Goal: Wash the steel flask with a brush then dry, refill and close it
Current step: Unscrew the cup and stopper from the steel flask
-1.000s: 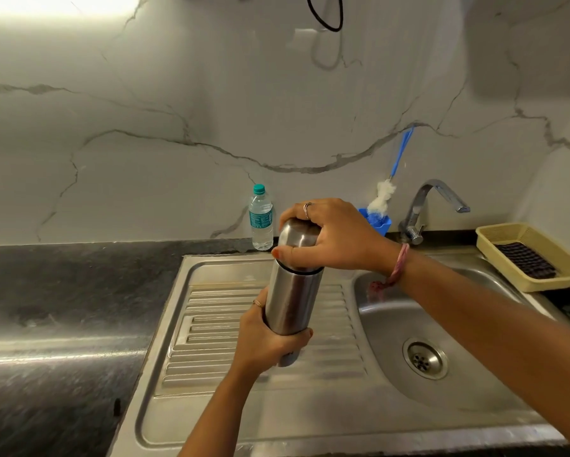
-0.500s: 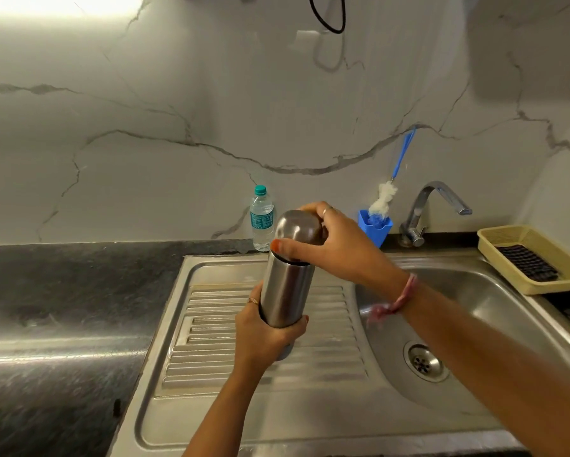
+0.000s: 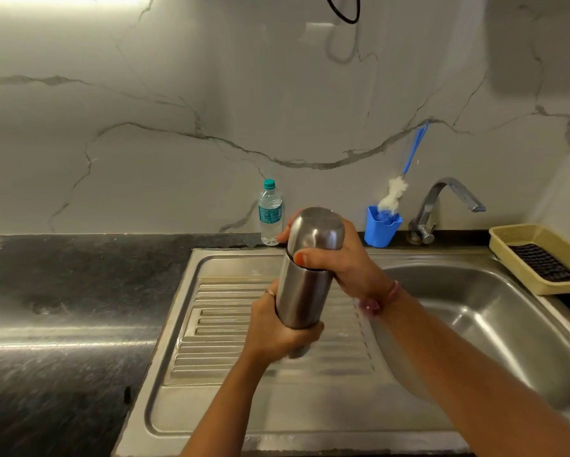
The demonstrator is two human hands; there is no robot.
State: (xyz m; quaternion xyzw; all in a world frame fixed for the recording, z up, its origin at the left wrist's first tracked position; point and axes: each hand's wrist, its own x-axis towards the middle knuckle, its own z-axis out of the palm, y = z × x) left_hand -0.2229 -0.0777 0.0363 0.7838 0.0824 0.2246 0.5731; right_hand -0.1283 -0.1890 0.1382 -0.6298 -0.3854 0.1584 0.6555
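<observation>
The steel flask point(image 3: 301, 295) is held upright above the ribbed drainboard point(image 3: 230, 324), tilted slightly right. My left hand point(image 3: 277, 331) grips its lower body from the left. My right hand point(image 3: 339, 258) wraps around the steel cap point(image 3: 316, 227) at the top, thumb across the front at the seam. A bottle brush point(image 3: 394, 196) with a blue handle stands in a blue cup point(image 3: 380, 230) by the wall, right of the flask. A small plastic water bottle point(image 3: 269, 212) stands behind the flask at the wall.
The sink basin point(image 3: 494, 324) lies to the right under the steel tap point(image 3: 441, 202). A yellow tray point(image 3: 507, 235) with a dark mat sits at the far right. Dark stone counter point(image 3: 62, 308) stretches to the left.
My right hand has turned around the cap, its fingers shifting from over the top to the side. The flask has tilted slightly and stayed above the drainboard.
</observation>
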